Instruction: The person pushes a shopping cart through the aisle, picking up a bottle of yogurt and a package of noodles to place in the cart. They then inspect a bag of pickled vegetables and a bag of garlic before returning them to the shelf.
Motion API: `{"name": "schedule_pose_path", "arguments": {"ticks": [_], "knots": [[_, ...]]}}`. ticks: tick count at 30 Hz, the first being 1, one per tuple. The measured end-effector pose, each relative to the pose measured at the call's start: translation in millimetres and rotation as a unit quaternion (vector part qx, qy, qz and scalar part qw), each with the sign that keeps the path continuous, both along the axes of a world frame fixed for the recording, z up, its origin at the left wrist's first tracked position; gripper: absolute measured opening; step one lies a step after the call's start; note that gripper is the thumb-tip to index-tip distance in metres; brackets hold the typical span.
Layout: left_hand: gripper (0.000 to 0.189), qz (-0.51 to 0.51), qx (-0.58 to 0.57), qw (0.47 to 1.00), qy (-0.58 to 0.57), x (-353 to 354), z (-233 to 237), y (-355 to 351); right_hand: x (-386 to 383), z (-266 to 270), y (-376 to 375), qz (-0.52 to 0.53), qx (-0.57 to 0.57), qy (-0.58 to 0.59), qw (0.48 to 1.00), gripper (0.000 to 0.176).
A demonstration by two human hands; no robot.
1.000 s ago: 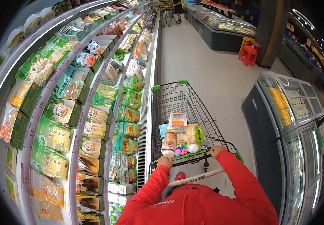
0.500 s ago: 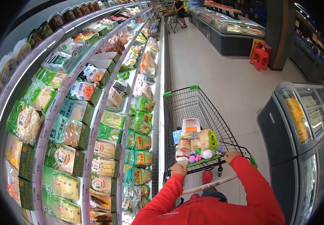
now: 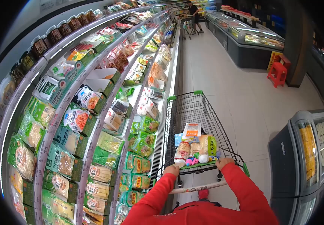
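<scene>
My left hand [image 3: 171, 170] is closed on the cart [image 3: 198, 92] at its near-left corner, and my right hand [image 3: 225, 162] is closed on the near edge toward the right corner; the undersides of my fingers are hidden, so I can't tell how firm either grip is. The white bar [image 3: 199, 188] lies nearer my body, short of my fists. A red shoe [image 3: 203, 193] shows right by that bar, and a long stride could make it clip a wheel [image 3: 219, 175]. Just inside the near edge sit a pink item [image 3: 192, 161] and a white item [image 3: 204, 159], small enough that a jolt might roll them about. Behind them lie a red-labelled pack [image 3: 183, 150] and a green-ended pack [image 3: 209, 144], with a white box [image 3: 192, 130] beyond; a sudden stop could topple it toward the far edge. The cart's left edge runs so near the shelf grille [image 3: 161, 137] that an uneven pull could scrape it. The freezer [image 3: 282, 150] is well apart on the right. Farther off, past the far edge, a person [image 3: 193, 15] stands in the aisle, so looking at the shelves too long could bring a bump.
</scene>
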State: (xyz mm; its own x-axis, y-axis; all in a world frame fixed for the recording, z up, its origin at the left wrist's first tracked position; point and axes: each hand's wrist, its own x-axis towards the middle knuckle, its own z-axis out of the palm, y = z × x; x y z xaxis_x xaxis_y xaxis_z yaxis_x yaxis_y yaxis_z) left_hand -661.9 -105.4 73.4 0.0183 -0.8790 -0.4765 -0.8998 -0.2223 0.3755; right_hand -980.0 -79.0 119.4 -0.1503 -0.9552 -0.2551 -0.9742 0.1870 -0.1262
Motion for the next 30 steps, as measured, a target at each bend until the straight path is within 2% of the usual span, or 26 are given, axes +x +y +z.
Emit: {"name": "schedule_pose_path", "arguments": {"ticks": [3, 5, 7, 8, 9, 11, 12, 19, 24, 27, 30], "knots": [[0.052, 0.03, -0.029, 0.999, 0.009, -6, -2, -43, -3, 5, -52, -0.007, 0.049, 0.006, 0.999, 0.045], [0.05, 0.048, -0.094, 0.994, 0.032, -7, -31, -71, -8, 4, -87, 0.007, 0.034, 0.009, 0.999, 0.045], [0.05, 0.079, -0.13, 0.986, 0.067, -13, -16, -87, -14, -6, -111, 0.011, 0.032, 0.011, 0.999, 0.045], [0.052, 0.077, -0.15, 0.982, 0.08, -11, -29, -102, -17, -14, -124, 0.011, 0.02, 0.01, 1.0, 0.044], [0.052, 0.068, -0.147, 0.984, 0.071, -12, -34, -115, -22, -23, -139, 0.011, 0.007, 0.009, 1.0, 0.043], [0.053, 0.051, -0.103, 0.993, 0.017, -27, 5, -135, -27, -30, -162, 0.012, -0.006, 0.005, 1.0, 0.042], [0.05, 0.047, -0.11, 0.993, -0.024, -32, 2, -149, -27, -29, -172, 0.013, -0.009, 0.003, 1.0, 0.042], [0.05, 0.055, -0.095, 0.994, -0.022, -36, 5, -239, -24, -12, -256, 0.01, -0.038, -0.022, 0.999, 0.038], [0.049, 0.056, -0.088, 0.994, -0.005, -38, -11, -320, -34, -31, -334, 0.011, -0.037, -0.019, 0.999, 0.035], [0.051, 0.118, -0.176, 0.976, 0.052, -38, -25, -375, -42, -45, -385, 0.008, -0.044, -0.007, 0.999, 0.032], [0.05, 0.111, -0.222, 0.967, 0.051, -44, -37, -422, -46, -41, -434, 0.02, -0.054, 0.008, 0.998, 0.03]]}}
